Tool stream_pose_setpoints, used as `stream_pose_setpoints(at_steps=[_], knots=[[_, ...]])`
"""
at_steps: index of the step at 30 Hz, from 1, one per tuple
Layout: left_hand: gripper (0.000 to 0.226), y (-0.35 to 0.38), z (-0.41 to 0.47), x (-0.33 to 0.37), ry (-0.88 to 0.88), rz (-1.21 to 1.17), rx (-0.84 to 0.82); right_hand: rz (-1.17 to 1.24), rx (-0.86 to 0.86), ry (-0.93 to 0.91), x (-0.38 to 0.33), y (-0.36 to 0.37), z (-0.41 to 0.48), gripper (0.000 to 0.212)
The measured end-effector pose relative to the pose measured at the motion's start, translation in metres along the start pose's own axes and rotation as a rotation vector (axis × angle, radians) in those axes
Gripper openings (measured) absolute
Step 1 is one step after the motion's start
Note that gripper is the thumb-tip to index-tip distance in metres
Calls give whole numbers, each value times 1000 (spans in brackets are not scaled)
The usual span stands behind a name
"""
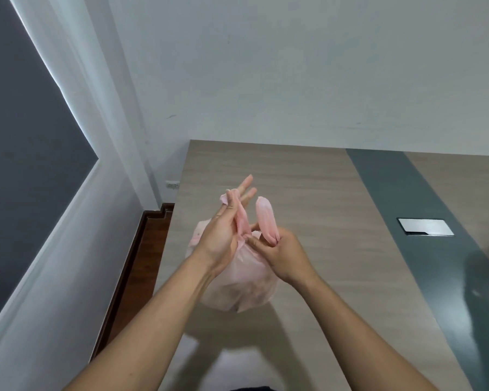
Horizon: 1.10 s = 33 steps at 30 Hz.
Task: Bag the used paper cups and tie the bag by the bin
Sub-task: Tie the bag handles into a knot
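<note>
two bare hands are held over a wood-grain table (308, 176), with a thin, translucent pink bag (246, 277), bulging and gathered at its neck, resting below them. one twisted ear is pinched by the left hand (220, 238), the other gripped in the right hand (283, 255). no writing is legible.

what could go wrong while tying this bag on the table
The left hand holds one bag handle with its fingers spread, so that handle may slip. The thin pink bag could tear if the right hand pulls hard. No bin is in view.
</note>
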State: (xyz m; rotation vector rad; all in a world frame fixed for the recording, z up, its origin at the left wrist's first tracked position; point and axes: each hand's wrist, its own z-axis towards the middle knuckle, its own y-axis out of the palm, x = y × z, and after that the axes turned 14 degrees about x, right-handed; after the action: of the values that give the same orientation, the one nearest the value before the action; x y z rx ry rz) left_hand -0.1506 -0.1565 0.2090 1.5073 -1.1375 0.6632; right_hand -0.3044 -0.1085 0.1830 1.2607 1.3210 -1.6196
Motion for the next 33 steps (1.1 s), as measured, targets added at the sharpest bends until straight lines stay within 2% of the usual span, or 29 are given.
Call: stream_pose_setpoints(at_steps=[3,5,7,9,11,12,15,18,21,23,26,28,31,33], knots=[[59,-2,-2,3,-1,-23,-26,28,4,30,0,2,2,15],[72,-9,-4,7,12,-5,-34,43,-2,31,-4,1,2,18],[91,-24,-5,14,114,198,-19,94,2,49,-10,-3,4,13],[96,-45,-7,16,267,463,-50,127,-11,63,-15,-7,5,10],[98,-60,-13,12,276,572,-84,160,-4,70,-19,-9,6,10],[93,-62,-17,9,282,618,-97,184,1,79,-21,-10,6,10],[55,-47,-21,-7,399,733,-133,247,-38,100,-28,-8,6,12],[41,-26,-22,-13,328,532,-27,283,-37,82,-33,-3,2,17],[48,-22,-18,-17,252,248,178,267,6,89,-30,-2,0,28],[53,-24,-12,-18,146,80,252,260,75,164,-21,-3,3,36],[38,-21,-6,-17,28,-129,250,328,70,313,-11,-6,5,44],[36,-20,-3,-17,-22,-206,252,399,46,383,-8,-8,3,43],[51,-22,-4,-14,-38,-161,177,501,149,410,-3,-8,3,43],[65,-23,-5,-14,-39,-108,127,717,179,445,-2,-5,3,40]])
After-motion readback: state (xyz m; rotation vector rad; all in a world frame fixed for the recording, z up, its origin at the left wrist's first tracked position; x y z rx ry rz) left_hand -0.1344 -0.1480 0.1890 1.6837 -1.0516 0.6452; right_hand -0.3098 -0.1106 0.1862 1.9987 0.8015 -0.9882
